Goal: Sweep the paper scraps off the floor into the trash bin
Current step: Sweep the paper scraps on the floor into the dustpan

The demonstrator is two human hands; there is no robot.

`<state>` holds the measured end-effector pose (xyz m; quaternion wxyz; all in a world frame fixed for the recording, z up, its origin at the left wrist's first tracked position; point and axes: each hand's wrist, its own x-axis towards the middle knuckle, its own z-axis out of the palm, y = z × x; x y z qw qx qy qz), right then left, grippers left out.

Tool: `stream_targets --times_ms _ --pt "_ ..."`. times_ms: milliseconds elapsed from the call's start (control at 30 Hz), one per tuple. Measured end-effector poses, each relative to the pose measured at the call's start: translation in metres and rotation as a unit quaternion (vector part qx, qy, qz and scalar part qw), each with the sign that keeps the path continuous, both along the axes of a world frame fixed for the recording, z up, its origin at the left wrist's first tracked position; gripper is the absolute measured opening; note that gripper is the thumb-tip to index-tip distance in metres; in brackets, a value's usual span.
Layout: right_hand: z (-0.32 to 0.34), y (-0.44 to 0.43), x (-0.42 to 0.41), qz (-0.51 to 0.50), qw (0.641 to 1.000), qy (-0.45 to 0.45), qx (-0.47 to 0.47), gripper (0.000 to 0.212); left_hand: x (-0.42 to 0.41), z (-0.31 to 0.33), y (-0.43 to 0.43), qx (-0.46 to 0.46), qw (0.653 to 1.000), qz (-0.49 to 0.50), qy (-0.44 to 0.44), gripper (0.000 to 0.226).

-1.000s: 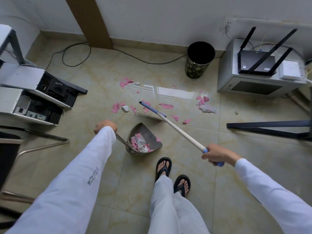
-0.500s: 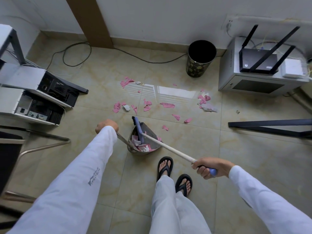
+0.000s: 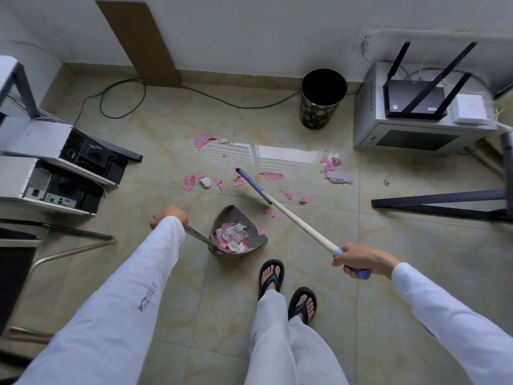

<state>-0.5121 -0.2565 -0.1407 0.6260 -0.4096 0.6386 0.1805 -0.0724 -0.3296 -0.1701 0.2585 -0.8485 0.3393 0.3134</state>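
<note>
Pink paper scraps (image 3: pixel 272 175) are scattered on the tiled floor (image 3: pixel 388 245) near the black trash bin (image 3: pixel 319 112). More are piled in the dustpan (image 3: pixel 236 215), gripped by the left hand (image 3: pixel 168 216). The broom stick (image 3: pixel 299 223) is gripped by the right hand (image 3: pixel 358 259).

One broom (image 3: pixel 291 215), one dustpan (image 3: pixel 236 214), one bin (image 3: pixel 319 112), two sandals (image 3: pixel 270 276).

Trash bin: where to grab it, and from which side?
Pinch the near rim of the trash bin from above, from the room side. It stands upright with an open top; the wall is behind it and the grey cabinet close on its right.
</note>
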Motion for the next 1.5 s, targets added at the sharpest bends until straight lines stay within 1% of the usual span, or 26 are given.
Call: stream_targets --times_ms 67,133,200,267,333,433,467,500,567,600,667,733,767,833,933,1033,1067,1100,1200,1267,1300,1367,1433,1500 --pt "-0.009 0.010 0.007 0.011 1.000 -0.003 0.018 0.011 0.001 -0.004 -0.001 -0.004 1.000 0.014 -0.003 0.015" --pt "-0.016 0.022 0.015 -0.060 0.992 -0.054 0.096 0.011 0.001 -0.006 -0.004 0.001 1.000 0.014 -0.001 0.018" --pt "-0.021 0.036 0.024 -0.148 0.967 -0.096 0.183 0.012 -0.001 -0.006 -0.005 0.002 1.000 0.010 0.001 0.016" --pt "-0.027 0.050 0.029 -0.198 0.945 -0.126 0.230 0.016 -0.001 -0.006 -0.005 -0.003 1.000 0.007 0.006 0.011" --pt "-0.031 0.057 0.030 -0.241 0.922 -0.159 0.257 0.020 0.002 -0.008 -0.003 -0.014 1.000 -0.003 0.010 0.009" --pt "-0.028 0.051 0.027 -0.312 0.880 -0.194 0.300 0.029 0.014 -0.022 -0.005 -0.051 0.998 -0.003 0.039 0.031" --pt "-0.024 0.048 0.025 -0.318 0.879 -0.195 0.297 0.029 0.017 -0.024 -0.005 -0.052 0.998 -0.007 0.041 0.034" --pt "-0.019 0.043 0.023 -0.306 0.890 -0.191 0.280 0.027 0.015 -0.023 -0.005 -0.042 0.998 -0.014 0.038 0.032" --pt "-0.010 0.034 0.020 -0.251 0.924 -0.169 0.233 0.021 0.009 -0.016 -0.004 -0.006 1.000 -0.024 0.017 0.013" --pt "-0.005 0.028 0.017 -0.220 0.941 -0.152 0.206 0.018 0.005 -0.013 -0.004 0.006 1.000 -0.021 0.005 0.007" --pt "0.005 0.016 0.007 -0.162 0.970 -0.108 0.145 0.009 0.000 -0.012 -0.004 0.024 0.999 -0.039 0.001 0.007" --pt "0.015 0.004 -0.003 -0.116 0.987 -0.066 0.086 0.010 0.002 -0.017 -0.007 0.029 0.998 -0.059 0.016 0.015" --pt "0.018 -0.001 -0.007 -0.095 0.992 -0.049 0.061 0.013 0.001 -0.017 -0.009 0.035 0.997 -0.066 0.016 0.014" --pt "0.021 -0.009 -0.017 -0.048 0.999 -0.011 0.016 0.016 -0.002 -0.014 -0.013 0.048 0.996 -0.078 0.011 0.003" --pt "0.013 -0.016 -0.029 0.014 0.998 0.044 -0.040 0.015 -0.012 -0.013 -0.019 0.026 0.997 -0.075 0.021 0.003" --pt "0.004 -0.019 -0.028 0.050 0.993 0.081 -0.063 0.015 -0.019 -0.020 -0.026 -0.022 0.997 -0.054 0.054 0.030" --pt "0.002 -0.019 -0.024 0.061 0.992 0.092 -0.062 0.015 -0.022 -0.023 -0.029 -0.035 0.997 -0.049 0.055 0.034" --pt "-0.001 -0.019 -0.020 0.069 0.991 0.098 -0.059 0.014 -0.025 -0.024 -0.032 -0.043 0.997 -0.044 0.049 0.032" --pt "-0.010 -0.011 -0.009 0.100 0.991 0.082 -0.028 0.013 -0.047 -0.013 -0.038 -0.021 0.999 -0.031 0.022 0.008" --pt "-0.016 -0.001 -0.005 0.105 0.993 0.044 0.009 0.019 -0.059 -0.013 -0.044 -0.023 0.999 -0.030 0.015 0.006" --pt "-0.020 0.005 -0.005 0.075 0.996 0.013 0.041 0.020 -0.062 -0.015 -0.045 -0.021 0.999 -0.035 0.007 0.006" --pt "-0.024 0.014 -0.007 -0.047 0.990 -0.055 0.125 0.016 -0.064 -0.013 -0.047 -0.025 0.999 -0.037 -0.001 0.007" --pt "-0.025 0.017 -0.014 -0.160 0.961 -0.105 0.199 0.013 -0.064 -0.012 -0.049 -0.011 0.999 -0.038 -0.001 0.008" --pt "-0.022 0.014 -0.022 -0.232 0.930 -0.151 0.243 0.018 -0.065 -0.009 -0.052 0.000 0.999 -0.031 0.006 0.009"
